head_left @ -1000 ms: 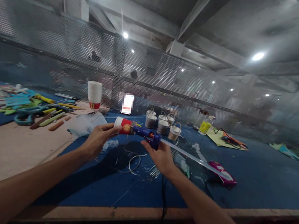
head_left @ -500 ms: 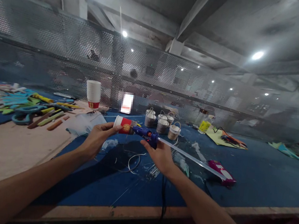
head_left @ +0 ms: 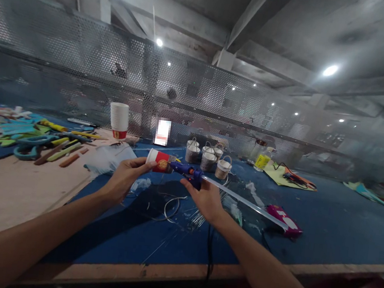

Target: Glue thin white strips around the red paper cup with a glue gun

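Note:
My left hand (head_left: 126, 176) holds a red and white paper cup (head_left: 161, 161) lying on its side in the air, its base toward the left. My right hand (head_left: 206, 198) is wrapped round a blue glue gun (head_left: 186, 170), whose nozzle is at the cup's right end. Whether the nozzle touches the cup is unclear. A long clear glue stick (head_left: 241, 198) sticks out of the gun's back toward the right. Below the hands, a loop of wire (head_left: 171, 209) and a bundle of thin wires (head_left: 197, 219) lie on the blue table surface.
Several small buckets with handles (head_left: 208, 159) stand behind the gun. A stack of paper cups (head_left: 119, 120) is at the back left, near scissors (head_left: 32, 146) and clay-coloured sticks. Right are a purple box (head_left: 284, 220) and a yellow-labelled bottle (head_left: 262, 160). A black cable (head_left: 209, 252) crosses the front edge.

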`<state>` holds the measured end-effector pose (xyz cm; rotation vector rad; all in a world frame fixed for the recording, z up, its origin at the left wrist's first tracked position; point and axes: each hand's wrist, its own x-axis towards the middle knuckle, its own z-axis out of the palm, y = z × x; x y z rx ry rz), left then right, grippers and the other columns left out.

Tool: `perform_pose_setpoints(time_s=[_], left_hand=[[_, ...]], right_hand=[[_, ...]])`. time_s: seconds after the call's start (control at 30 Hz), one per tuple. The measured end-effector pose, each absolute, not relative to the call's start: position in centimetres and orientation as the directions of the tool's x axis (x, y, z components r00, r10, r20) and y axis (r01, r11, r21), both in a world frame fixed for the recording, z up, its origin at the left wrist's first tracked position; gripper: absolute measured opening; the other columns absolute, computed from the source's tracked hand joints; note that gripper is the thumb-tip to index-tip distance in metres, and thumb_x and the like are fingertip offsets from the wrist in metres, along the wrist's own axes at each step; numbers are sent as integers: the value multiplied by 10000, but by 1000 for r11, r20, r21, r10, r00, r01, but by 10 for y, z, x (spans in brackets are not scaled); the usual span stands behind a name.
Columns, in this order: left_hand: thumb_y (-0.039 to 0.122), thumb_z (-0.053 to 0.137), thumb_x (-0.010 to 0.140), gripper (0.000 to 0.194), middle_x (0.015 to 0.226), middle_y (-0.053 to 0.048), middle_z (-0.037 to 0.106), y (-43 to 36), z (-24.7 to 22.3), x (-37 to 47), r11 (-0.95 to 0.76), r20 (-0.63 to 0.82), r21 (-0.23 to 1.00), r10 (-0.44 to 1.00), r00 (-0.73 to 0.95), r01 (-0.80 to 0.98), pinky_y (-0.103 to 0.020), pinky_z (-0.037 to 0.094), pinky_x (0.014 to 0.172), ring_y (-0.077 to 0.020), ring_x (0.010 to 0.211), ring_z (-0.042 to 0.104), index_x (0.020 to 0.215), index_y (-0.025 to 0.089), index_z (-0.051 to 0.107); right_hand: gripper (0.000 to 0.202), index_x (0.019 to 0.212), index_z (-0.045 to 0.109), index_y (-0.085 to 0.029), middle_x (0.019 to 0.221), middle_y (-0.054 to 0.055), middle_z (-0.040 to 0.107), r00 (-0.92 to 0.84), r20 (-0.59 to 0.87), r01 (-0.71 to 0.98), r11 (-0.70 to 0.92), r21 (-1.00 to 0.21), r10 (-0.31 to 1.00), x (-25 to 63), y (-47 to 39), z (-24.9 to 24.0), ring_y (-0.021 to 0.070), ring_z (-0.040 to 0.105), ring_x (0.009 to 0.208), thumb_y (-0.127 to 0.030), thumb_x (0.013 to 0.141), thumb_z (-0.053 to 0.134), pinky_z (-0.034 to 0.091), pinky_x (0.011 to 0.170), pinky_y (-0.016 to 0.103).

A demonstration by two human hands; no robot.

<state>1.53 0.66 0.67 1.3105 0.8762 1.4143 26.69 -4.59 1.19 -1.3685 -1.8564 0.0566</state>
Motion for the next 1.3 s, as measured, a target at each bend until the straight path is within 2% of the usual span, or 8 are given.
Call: perform_pose_setpoints(time_s=[0.23, 0.4, 0.77, 0.93, 1.13, 1.3], left_hand=[[477, 923, 720, 359, 945, -92, 839, 7, 7, 17, -262, 274, 947, 961, 40, -187, -378, 553, 958, -285, 987, 744, 953, 206, 884], [493, 930, 707, 348, 912, -63, 837, 7, 6, 17, -257, 271, 947, 961, 49, -190, -358, 557, 947, -282, 979, 746, 930, 229, 886], [530, 898, 749, 350, 969, -68, 840, 2, 10, 17, -264, 274, 953, 960, 51, -151, -414, 523, 1039, -320, 1080, 728, 962, 252, 883], [527, 905, 731, 351, 933, -70, 840, 2, 11, 18, -272, 282, 950, 958, 46, -156, -417, 551, 986, -325, 1040, 737, 936, 244, 880], [429, 906, 745, 330, 975, -79, 841, 4, 8, 15, -271, 286, 947, 956, 68, -172, -389, 543, 978, -295, 1042, 728, 998, 219, 876], [462, 908, 730, 298, 958, -58, 840, 8, 6, 14, -295, 309, 942, 949, 67, -160, -406, 547, 977, -314, 1030, 729, 936, 250, 874]], right_hand=[[405, 1155, 776, -234, 1053, 119, 811, -90, 584, 797, 410, -444, 807, 268, -45, 10, 370, 741, 1073, -575, 966, 666, 551, 981, 498], [405, 1180, 772, -245, 1088, 115, 812, -93, 586, 798, 413, -440, 805, 269, -43, 8, 365, 742, 1087, -573, 970, 662, 557, 977, 478], [422, 1171, 766, -218, 1064, 129, 816, -77, 564, 809, 382, -446, 822, 268, -46, 10, 370, 754, 1044, -572, 961, 674, 562, 938, 466], [438, 1178, 762, -213, 1069, 124, 819, -97, 578, 825, 391, -409, 810, 268, -45, 7, 356, 760, 1019, -585, 981, 640, 566, 912, 442], [434, 1169, 771, -207, 1017, 118, 826, -106, 597, 858, 376, -349, 795, 267, -45, 5, 333, 773, 935, -578, 974, 656, 575, 850, 409], [419, 1178, 769, -218, 1046, 108, 827, -124, 603, 863, 385, -326, 788, 267, -45, 5, 327, 772, 957, -571, 981, 657, 569, 857, 400]])
